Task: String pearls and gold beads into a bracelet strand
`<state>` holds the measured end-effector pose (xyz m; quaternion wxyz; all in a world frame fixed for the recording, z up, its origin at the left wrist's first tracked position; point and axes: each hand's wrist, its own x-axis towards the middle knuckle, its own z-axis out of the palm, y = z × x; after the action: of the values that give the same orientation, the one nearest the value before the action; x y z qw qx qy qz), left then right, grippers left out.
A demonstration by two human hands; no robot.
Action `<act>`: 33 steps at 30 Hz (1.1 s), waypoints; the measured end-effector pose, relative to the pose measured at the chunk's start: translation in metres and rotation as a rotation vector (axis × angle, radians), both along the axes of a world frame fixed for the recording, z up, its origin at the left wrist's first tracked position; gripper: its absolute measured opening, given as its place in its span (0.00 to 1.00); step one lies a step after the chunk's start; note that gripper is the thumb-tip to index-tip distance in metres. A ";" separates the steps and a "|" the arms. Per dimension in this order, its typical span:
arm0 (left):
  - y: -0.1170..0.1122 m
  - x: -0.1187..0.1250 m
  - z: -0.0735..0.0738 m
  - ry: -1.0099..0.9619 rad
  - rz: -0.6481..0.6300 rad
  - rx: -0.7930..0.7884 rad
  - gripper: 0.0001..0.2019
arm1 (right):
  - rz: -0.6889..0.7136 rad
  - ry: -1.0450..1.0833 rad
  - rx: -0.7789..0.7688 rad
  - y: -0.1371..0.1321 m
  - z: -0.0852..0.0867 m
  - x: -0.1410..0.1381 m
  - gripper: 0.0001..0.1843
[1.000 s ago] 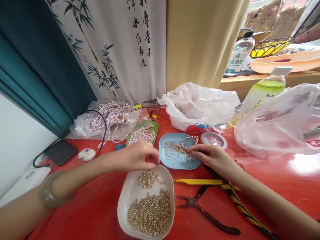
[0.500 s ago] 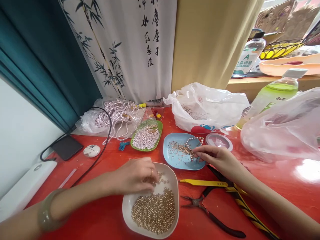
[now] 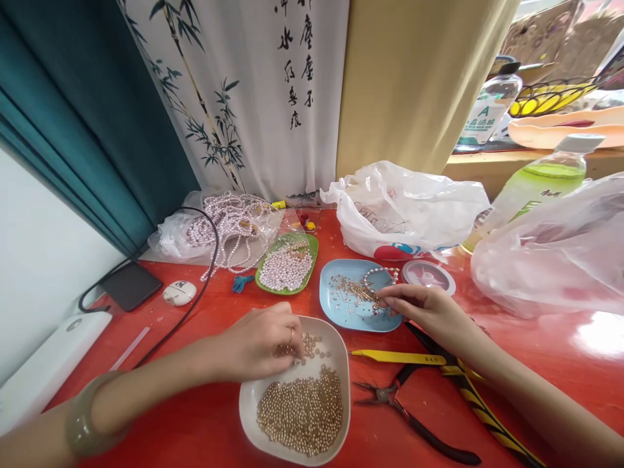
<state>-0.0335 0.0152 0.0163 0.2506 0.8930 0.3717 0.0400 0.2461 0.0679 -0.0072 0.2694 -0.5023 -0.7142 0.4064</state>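
Observation:
My left hand (image 3: 267,344) is curled over the upper left of a white tray (image 3: 246,406). Its fingertips point down near clear beads (image 3: 312,344), and whatever they pinch is hidden. Gold beads (image 3: 299,413) fill the lower part of that tray. My right hand (image 3: 431,315) reaches over the right rim of a blue tray (image 3: 331,311), thumb and forefinger pressed together. Thin gold pins (image 3: 358,290) lie in a heap beside those fingertips; whatever sits between them is too small to make out. A beaded strand (image 3: 383,270) curves along the tray's upper right.
Right of the white tray lie yellow tweezers (image 3: 397,357) and pliers (image 3: 390,395). Behind are a green tray (image 3: 312,260) of pearly beads, heaped bead strings (image 3: 229,224), a round lidded box (image 3: 429,276) and plastic bags (image 3: 409,208). A black cable (image 3: 213,257) arcs at left.
My left hand has shifted slightly to the left and up, so more of the clear beads show. My right hand stays almost still at the blue tray.

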 end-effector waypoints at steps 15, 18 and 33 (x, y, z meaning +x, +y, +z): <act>-0.026 0.003 0.014 0.148 -0.094 -0.076 0.13 | 0.004 -0.007 0.046 -0.001 0.001 -0.001 0.15; -0.031 0.005 0.004 0.223 -0.091 -0.033 0.11 | 0.001 -0.008 0.054 -0.001 0.001 -0.002 0.14; -0.040 0.009 -0.020 -0.106 -0.403 0.465 0.10 | -0.004 -0.013 0.046 0.000 0.000 -0.002 0.13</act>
<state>-0.0241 -0.0251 -0.0035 0.0616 0.9788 0.1544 0.1200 0.2440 0.0679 -0.0074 0.2771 -0.4998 -0.7242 0.3859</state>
